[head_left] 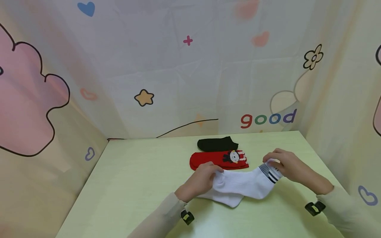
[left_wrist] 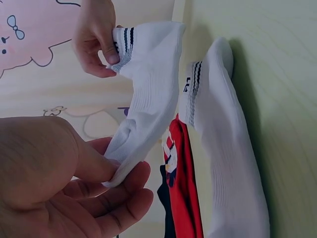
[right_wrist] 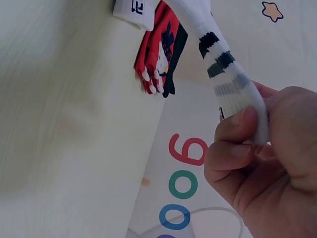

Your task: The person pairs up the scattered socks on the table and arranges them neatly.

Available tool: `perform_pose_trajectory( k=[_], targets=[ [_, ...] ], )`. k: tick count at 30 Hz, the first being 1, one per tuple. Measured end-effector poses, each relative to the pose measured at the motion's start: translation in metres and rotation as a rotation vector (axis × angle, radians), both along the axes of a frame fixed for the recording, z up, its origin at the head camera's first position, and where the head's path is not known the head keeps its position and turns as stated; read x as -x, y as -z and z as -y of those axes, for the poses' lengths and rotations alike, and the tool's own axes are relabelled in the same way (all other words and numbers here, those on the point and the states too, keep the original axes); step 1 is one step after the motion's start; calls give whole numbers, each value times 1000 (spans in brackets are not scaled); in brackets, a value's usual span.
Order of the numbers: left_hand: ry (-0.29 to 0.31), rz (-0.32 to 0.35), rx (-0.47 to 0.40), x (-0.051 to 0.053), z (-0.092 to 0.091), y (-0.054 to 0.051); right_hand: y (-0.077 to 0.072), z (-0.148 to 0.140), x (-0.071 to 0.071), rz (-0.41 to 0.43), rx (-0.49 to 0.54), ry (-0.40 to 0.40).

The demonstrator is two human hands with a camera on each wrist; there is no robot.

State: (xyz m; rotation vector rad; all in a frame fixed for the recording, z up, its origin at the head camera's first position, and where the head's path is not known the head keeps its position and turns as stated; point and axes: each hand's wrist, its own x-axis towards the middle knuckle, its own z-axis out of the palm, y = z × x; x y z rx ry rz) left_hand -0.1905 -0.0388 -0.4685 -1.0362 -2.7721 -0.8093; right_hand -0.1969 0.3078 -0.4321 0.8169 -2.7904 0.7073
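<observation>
A white sock (head_left: 253, 181) with black stripes near its cuff is stretched between both hands, lifted above the table. My left hand (head_left: 200, 180) pinches its toe end between thumb and fingers, also plain in the left wrist view. At the striped cuff, my right hand (head_left: 290, 165) pinches the fabric; the right wrist view shows thumb and fingers (right_wrist: 237, 134) closed on it. Beneath the held sock lies a second white sock (left_wrist: 223, 148) with matching stripes, flat on the table and partly hidden in the head view.
Behind the white socks lie red socks (head_left: 208, 159) with a cartoon face, and a black sock (head_left: 217, 144) lies beyond them. The pale table (head_left: 125, 185) meets a printed cloth backdrop (head_left: 178, 72) at its far edge, with cloth sides left and right.
</observation>
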Motion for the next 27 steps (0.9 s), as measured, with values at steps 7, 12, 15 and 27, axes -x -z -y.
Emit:
perform_pose_trajectory(
  k=[7, 12, 15, 27],
  targets=[
    [-15, 4, -12, -1, 15, 0, 3, 13, 0, 43, 10, -7],
    [-17, 4, -20, 0, 26, 1, 5, 21, 0, 34, 15, -28],
    [-28, 0, -16, 1, 31, 2, 6, 26, 0, 31, 17, -38],
    [-70, 47, 0, 2, 52, 3, 12, 46, 0, 105, -11, -39]
  ],
)
